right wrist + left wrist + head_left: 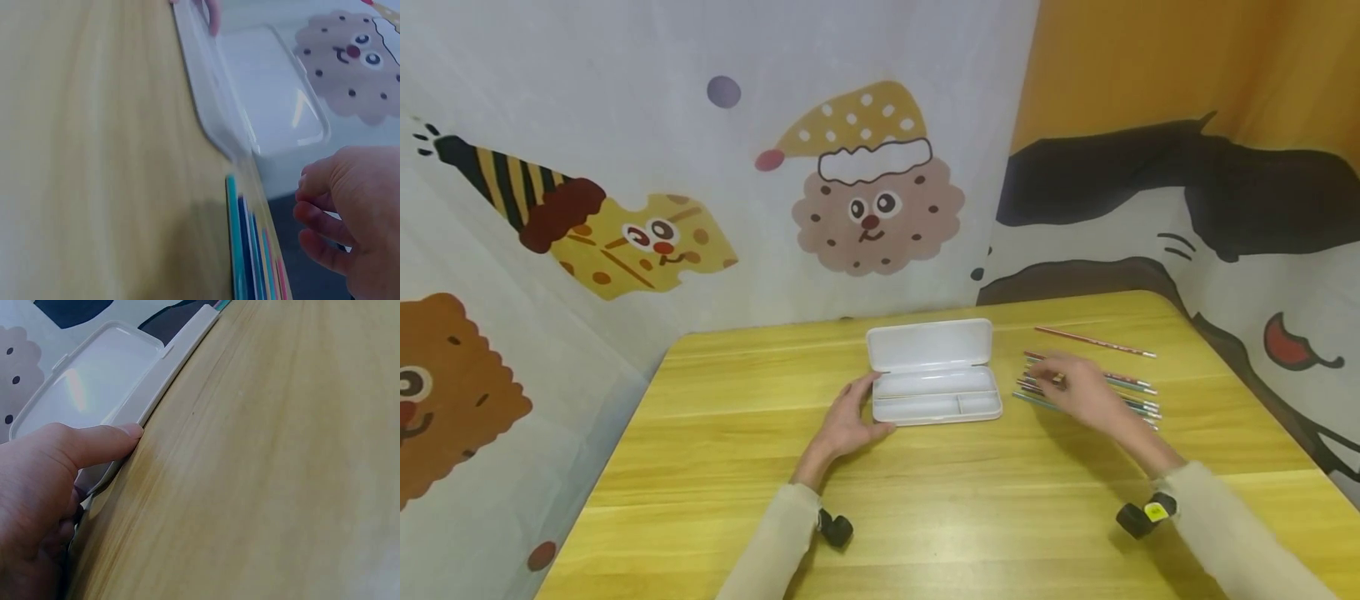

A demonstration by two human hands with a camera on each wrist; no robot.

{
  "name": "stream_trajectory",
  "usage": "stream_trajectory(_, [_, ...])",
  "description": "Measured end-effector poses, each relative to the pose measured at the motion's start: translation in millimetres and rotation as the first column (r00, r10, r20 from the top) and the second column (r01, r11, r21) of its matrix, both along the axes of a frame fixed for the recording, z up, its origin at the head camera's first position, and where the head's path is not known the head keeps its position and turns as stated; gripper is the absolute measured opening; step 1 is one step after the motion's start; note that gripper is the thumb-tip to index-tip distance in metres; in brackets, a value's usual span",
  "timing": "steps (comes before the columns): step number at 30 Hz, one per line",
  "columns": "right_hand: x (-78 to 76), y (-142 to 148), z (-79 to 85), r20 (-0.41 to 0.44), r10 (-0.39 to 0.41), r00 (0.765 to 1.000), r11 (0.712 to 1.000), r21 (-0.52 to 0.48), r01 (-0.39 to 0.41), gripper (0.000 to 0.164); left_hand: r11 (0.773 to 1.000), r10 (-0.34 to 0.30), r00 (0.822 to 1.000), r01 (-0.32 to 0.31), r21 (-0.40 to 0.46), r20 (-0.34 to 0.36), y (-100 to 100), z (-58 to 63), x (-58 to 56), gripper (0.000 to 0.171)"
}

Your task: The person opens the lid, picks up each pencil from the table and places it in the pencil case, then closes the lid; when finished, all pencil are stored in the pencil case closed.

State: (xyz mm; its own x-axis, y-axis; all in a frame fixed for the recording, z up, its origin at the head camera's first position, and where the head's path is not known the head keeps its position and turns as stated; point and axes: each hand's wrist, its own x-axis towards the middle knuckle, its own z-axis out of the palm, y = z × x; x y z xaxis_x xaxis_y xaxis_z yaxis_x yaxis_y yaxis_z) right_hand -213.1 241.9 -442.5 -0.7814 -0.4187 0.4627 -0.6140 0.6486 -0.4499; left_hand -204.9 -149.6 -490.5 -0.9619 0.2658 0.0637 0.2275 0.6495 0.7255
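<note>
A white pencil case lies on the table with its lid raised at the back. Its base has divided compartments with nothing in them. My left hand holds the case's left end, thumb on the front wall and fingers round toward the back corner. Over the row of pencils to the right of the case is my right hand. In the right wrist view its fingers are loosely bent, with nothing between them. Part of the pencil row is hidden beneath this hand in the head view.
A single red pencil lies apart, behind the row. The wood-grain table ends at a printed cloth with cartoon figures. Each wrist wears a small black camera.
</note>
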Motion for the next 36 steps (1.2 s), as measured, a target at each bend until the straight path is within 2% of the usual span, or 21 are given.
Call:
stream_trajectory(6, [27.6, 33.6, -4.7, -0.112, -0.067, 0.991, 0.992, 0.1, 0.078, 0.023, 1.0, 0.0, 1.0, 0.0, -0.01, -0.001, -0.9, 1.1, 0.6, 0.09])
stream_trajectory(10, [40.5, 49.1, -9.7, -0.119, -0.103, 0.988, 0.98, 0.158, 0.121, 0.025, 1.0, 0.004, 1.0, -0.004, 0.006, 0.005, -1.3, 1.6, 1.2, 0.09])
stream_trajectory(16, [53.9, 63.2, -17.7, -0.117, -0.129, 0.985, 0.972, 0.181, 0.149, 0.029, 1.0, 0.007, 1.0, -0.007, 0.013, 0.023, -1.2, 0.6, 1.8, 0.09])
stream_trajectory(22, [60.6, 70.8, -20.7, -0.112, -0.173, 0.979, 0.959, 0.207, 0.193, 0.032, 1.0, 0.009, 1.0, -0.009, 0.012, 0.02, -0.7, 0.7, 0.8, 0.09])
stream_trajectory(36, [62.3, 74.9, -26.6, -0.105, -0.174, 0.979, 0.957, 0.217, 0.193, 0.039, 1.0, 0.004, 1.0, -0.004, 0.006, 0.012, -0.7, -0.9, -0.1, 0.09])
